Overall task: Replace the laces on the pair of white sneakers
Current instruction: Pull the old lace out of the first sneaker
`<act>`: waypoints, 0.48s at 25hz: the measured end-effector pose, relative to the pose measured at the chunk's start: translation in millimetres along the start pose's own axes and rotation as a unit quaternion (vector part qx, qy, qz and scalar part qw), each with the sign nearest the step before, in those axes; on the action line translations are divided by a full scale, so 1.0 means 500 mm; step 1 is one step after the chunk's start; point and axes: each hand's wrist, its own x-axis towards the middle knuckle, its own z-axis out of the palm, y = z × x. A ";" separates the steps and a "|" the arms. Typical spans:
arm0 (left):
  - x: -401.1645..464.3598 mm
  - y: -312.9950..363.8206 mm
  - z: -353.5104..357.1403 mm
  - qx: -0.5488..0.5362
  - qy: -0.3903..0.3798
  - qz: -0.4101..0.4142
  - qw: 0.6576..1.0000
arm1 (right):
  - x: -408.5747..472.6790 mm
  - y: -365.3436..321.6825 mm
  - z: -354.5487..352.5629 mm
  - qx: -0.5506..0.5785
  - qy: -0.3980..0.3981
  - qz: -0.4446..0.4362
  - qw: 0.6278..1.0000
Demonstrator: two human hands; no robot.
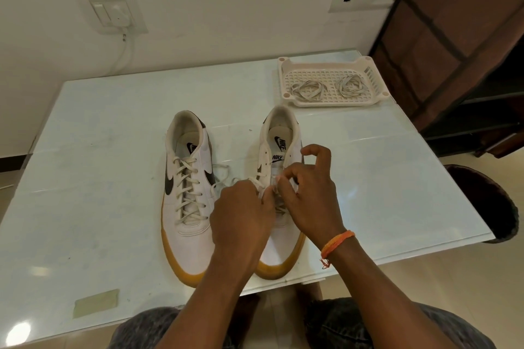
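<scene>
The right sneaker (279, 178) lies on the bench (99, 150) with its toe at six o'clock, nearest the person, and its heel opening at twelve, so its long axis runs straight away from the body. Its upper eyelets are bare; what is left of its lace (226, 176) trails out toward nine o'clock, between the two shoes. Both hands meet over the middle of the tongue. The left hand (241, 215) comes in from seven o'clock and pinches the lace at the eyelet row, while the right hand (309, 193) comes in from five o'clock, its fingertips pinching the same stretch of lace, index finger lifted. Neither hand is clearly nearer; the lace lies directly under both, and the pull, I judge, must go up and out along the shoe's cross axis.

At nine o'clock from this shoe stands the left sneaker (187, 193), parallel and fully laced. At one o'clock, well apart, a white tray (286, 76) holds two coiled laces (307, 89).
</scene>
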 end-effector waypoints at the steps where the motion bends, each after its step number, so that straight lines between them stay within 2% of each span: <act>1: 0.004 0.000 0.002 -0.007 0.001 -0.007 1.000 | -0.001 0.001 -0.004 0.028 0.015 0.030 0.999; 4: 0.003 0.013 0.011 -0.038 0.006 -0.016 0.999 | 0.002 0.023 -0.012 0.155 0.053 0.156 0.974; 6: -0.001 0.016 0.014 -0.057 0.016 -0.018 0.998 | 0.007 0.032 -0.017 0.177 0.061 0.183 0.965; 10: -0.008 0.028 0.031 -0.109 0.012 -0.017 0.994 | 0.006 0.013 -0.024 0.066 0.049 0.031 0.996; 12: -0.012 0.042 0.045 -0.123 0.010 -0.012 0.992 | 0.006 0.012 -0.019 0.009 0.028 -0.009 1.000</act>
